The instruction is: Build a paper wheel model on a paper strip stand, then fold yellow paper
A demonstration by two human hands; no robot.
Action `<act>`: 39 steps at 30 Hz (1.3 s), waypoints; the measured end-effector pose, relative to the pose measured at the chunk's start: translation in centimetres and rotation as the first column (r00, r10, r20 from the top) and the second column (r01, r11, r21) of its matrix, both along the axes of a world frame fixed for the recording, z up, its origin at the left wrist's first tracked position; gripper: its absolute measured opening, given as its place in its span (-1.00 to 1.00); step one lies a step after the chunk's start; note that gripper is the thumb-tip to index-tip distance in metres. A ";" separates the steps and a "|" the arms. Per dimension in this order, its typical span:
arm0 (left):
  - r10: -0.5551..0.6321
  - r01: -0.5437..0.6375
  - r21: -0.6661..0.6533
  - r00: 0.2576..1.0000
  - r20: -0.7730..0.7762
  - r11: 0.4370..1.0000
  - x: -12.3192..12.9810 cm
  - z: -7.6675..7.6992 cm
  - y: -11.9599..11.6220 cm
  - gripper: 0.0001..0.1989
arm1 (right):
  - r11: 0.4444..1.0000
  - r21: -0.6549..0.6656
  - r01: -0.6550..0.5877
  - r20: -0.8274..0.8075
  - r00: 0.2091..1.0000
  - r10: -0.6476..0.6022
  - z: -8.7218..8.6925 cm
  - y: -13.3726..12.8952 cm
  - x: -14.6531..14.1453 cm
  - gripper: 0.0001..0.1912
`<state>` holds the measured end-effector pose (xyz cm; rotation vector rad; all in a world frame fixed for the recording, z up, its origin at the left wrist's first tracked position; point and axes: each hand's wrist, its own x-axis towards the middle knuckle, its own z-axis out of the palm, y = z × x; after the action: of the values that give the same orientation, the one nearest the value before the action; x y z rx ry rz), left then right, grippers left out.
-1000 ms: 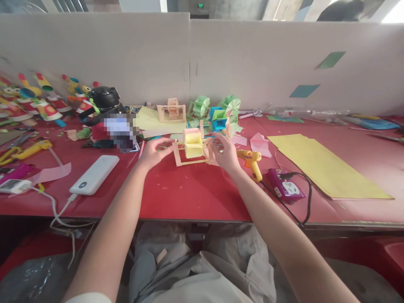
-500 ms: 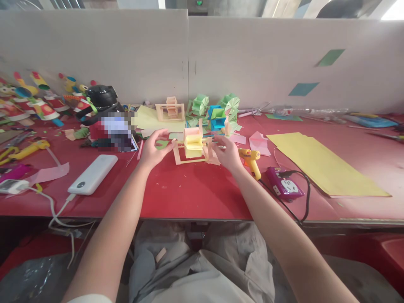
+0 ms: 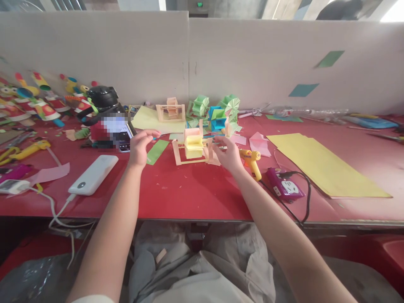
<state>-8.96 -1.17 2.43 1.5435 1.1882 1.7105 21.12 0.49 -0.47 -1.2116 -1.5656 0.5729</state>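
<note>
A small paper water-wheel model stands upright on the red table, with a folded yellow paper wheel (image 3: pixel 193 146) between the posts of a pale stick frame (image 3: pixel 177 152). My right hand (image 3: pixel 227 153) is at the frame's right post, its fingertips closed against it. To the left, apart from the model, my left hand (image 3: pixel 140 147) is raised with its fingers stretched to the right and nothing plainly held. A green paper strip (image 3: pixel 158 152) lies just beside it. Behind the yellow wheel, part of a pink folded paper wheel (image 3: pixel 192 134) shows.
A yellow glue gun (image 3: pixel 251 160) lies right of my right hand, near a purple power socket (image 3: pixel 285 184) with a black cord. Yellow sheets (image 3: pixel 328 168) lie farther right. A white power bank (image 3: pixel 93 175) and phone (image 3: pixel 125 141) are left. Blue and green paper wheels (image 3: pixel 217 118) stand behind.
My left hand has moved left, away from the frame's left post, and more of the green strip shows. The right hand and the model have stayed in place.
</note>
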 end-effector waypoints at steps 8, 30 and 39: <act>-0.068 0.072 -0.041 0.992 0.107 0.997 0.1 0.1 0.1 -0.76 | 1.000 0.014 0.000 0.013 1.000 0.000 0.0 -0.1 0.0 -0.70; -0.522 0.524 -0.104 0.851 0.051 0.845 2.7 3.7 -4.4 -0.46 | 0.900 0.410 -0.150 0.067 0.989 0.134 4.0 -5.2 -2.4 -0.82; -0.632 0.610 -0.192 0.770 -0.089 0.769 5.3 3.8 -5.4 -0.45 | 0.870 0.370 -0.326 0.064 0.943 0.326 4.2 -6.2 -4.0 -0.76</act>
<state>-3.69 -6.59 6.28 1.7351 0.7149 1.0498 17.13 -5.73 3.70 -0.6596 -1.7967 0.4557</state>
